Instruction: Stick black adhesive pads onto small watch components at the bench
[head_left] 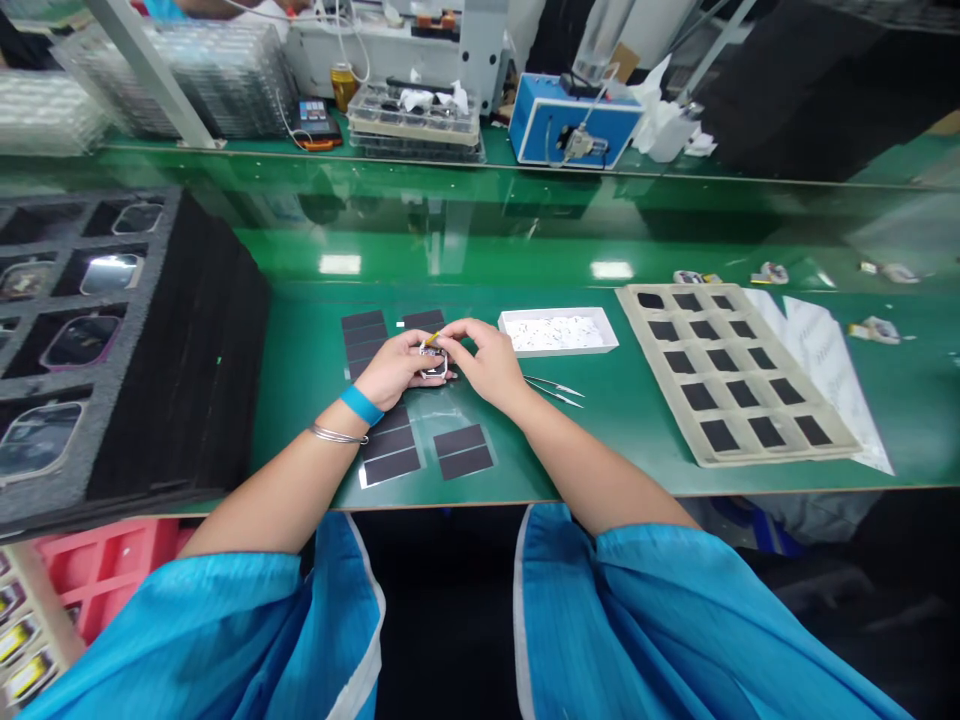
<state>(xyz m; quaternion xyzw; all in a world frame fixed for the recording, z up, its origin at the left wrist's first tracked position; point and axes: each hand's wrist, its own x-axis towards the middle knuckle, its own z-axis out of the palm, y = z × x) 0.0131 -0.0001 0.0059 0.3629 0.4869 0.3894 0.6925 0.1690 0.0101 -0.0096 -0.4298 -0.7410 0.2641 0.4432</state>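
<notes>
Head view, left hand (401,368) and right hand (484,355) pinching small metal frame (434,366)

the desk (615,420) under the hands is glossy green. black rectangular strips (463,451) lie just below the hands. right of the hands, a white tray (559,314) holds white pieces, and a beige tray (825,440) carries a grid of black squares. left of the hands sits dark grey foam (150,400). the sleeves (660,620) are bright blue, and a blue band (361,405) circles the left wrist.
</notes>
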